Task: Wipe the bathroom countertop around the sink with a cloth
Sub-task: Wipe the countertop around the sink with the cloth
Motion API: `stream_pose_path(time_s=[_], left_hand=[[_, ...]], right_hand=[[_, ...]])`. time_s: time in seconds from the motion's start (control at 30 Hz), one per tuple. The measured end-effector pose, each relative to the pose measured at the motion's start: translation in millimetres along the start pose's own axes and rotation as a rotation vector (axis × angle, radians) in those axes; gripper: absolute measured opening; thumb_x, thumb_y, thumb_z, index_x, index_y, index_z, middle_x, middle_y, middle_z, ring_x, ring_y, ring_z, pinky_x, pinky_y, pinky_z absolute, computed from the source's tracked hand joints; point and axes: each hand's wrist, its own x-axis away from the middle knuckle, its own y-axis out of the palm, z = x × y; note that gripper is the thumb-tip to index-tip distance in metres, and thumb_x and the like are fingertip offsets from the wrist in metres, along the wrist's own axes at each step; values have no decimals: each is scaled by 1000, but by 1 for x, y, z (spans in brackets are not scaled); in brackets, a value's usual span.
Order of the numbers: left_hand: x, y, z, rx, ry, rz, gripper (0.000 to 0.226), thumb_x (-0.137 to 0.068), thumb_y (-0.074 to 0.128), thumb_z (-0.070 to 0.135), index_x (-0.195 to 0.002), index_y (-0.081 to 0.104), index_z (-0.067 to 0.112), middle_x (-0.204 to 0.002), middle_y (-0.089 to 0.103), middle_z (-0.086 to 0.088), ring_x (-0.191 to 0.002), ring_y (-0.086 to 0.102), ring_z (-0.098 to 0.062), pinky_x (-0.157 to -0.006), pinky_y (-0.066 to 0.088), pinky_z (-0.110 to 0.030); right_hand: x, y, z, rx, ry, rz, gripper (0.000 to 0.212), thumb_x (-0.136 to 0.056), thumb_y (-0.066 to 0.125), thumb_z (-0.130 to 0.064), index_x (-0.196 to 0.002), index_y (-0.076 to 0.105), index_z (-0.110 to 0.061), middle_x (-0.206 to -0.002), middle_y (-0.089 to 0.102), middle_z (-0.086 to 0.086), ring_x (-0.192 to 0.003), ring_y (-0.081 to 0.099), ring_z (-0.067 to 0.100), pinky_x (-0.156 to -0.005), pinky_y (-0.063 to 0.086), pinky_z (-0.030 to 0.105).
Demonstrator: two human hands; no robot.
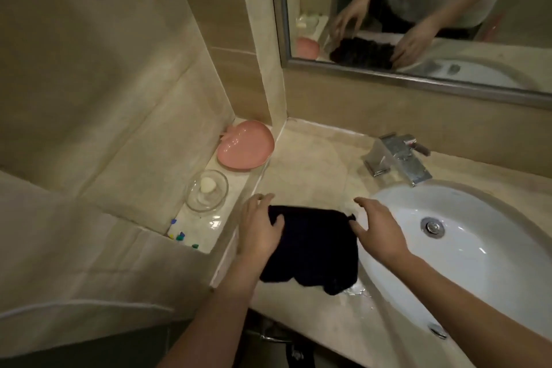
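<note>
A: Here we are at the beige countertop (310, 164), and a dark cloth (313, 248) lies spread flat on it, just left of the white sink (478, 236).

B: Both hands are on it. The left hand (261, 227) rests on the cloth's left edge, fingers spread and loose, thumb lying on the fabric, nothing clenched.

A: And the right hand (378, 231) sits at the cloth's far right corner, fingers splayed, fingertips touching the fabric near the basin rim. Open too, not gripping.

B: The cloth's near edge hangs toward the front of the counter, with a wet sheen beside it by the basin.

A: Behind the sink stands a chrome faucet (397, 158). Off to the left, a lower ledge carries a pink heart-shaped dish (245, 146) and a clear glass bowl (207, 191) holding a pale soap.

B: The mirror (418, 9) above reflects both hands and the cloth.
</note>
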Motion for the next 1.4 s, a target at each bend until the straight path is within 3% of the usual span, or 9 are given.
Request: stream_pose_path(time_s=[0.13, 0.2, 0.27, 0.4, 0.63, 0.97, 1.17, 1.27, 1.4], left_hand=[[12, 66, -37, -119, 246, -43, 48, -101, 43, 41, -143, 53, 20, -152, 46, -6, -142, 38, -27, -119, 30, -47], [16, 85, -53, -227, 267, -55, 55, -103, 35, 48, -152, 40, 24, -161, 32, -5, -150, 24, -27, -123, 19, -48], [10, 95, -59, -281, 237, -57, 58, -103, 28, 52, -157, 27, 29, -166, 19, -2, -153, 13, -23, -124, 12, -46], [-5, 102, -38, -213, 83, 45, 51, -100, 36, 46, -145, 49, 26, -156, 40, -2, -147, 31, -25, -122, 21, -48], [-18, 116, -43, -383, 198, -21, 62, -104, 21, 44, -160, 17, 18, -168, 7, -7, -155, 4, -23, -124, 13, -49], [-139, 125, -6, -313, 220, 99, 60, -104, 20, 34, -158, 19, 9, -167, 14, -9, -155, 9, -20, -125, 10, -45], [-236, 125, 20, -292, 175, 106, 69, -95, -6, 37, -159, 3, 14, -168, 1, -4, -155, -1, -16, -126, -2, -36], [-253, 122, 23, -249, 203, 132, 70, -94, -2, 36, -159, 12, 13, -168, 9, -5, -155, 5, -16, -126, 0, -34], [-196, 114, 10, -202, 401, 238, 53, -102, 34, 22, -155, 34, 15, -164, 26, -7, -153, 18, -23, -125, 18, -42]], right_hand=[[32, 69, 11, 76, -239, -36, 49, -93, 65, -21, -141, 55, -16, -144, 51, 2, -132, 50, 23, -109, 35, 26], [33, 94, 11, 112, -322, -8, 46, -99, 54, -29, -144, 52, -20, -150, 47, -1, -138, 45, 20, -115, 34, 30], [17, 113, 1, 138, -296, 54, 48, -103, 40, -36, -148, 47, -21, -154, 42, 0, -143, 38, 20, -120, 27, 35], [-12, 135, -9, 281, -176, 70, 58, -102, 32, -44, -155, 33, -21, -163, 28, 5, -152, 19, 26, -124, 9, 47], [-21, 137, -4, 330, -169, 65, 61, -101, 39, -47, -155, 33, -20, -165, 20, 3, -154, 12, 22, -124, 14, 50], [-137, 116, -11, 317, -144, 136, 59, -104, 30, -43, -158, 26, -18, -166, 17, 3, -154, 9, 19, -125, 9, 45], [-243, 107, -19, 352, -221, 205, 59, -103, 21, -37, -157, 27, -14, -165, 22, 7, -153, 15, 22, -125, 9, 45], [-262, 104, -24, 356, -189, 199, 60, -103, 19, -41, -158, 24, -17, -166, 18, 4, -154, 11, 20, -126, 4, 43], [-219, 93, -16, 301, -83, 204, 65, -101, 20, -56, -159, 21, -25, -167, 12, 2, -154, 4, 18, -125, 0, 42]])
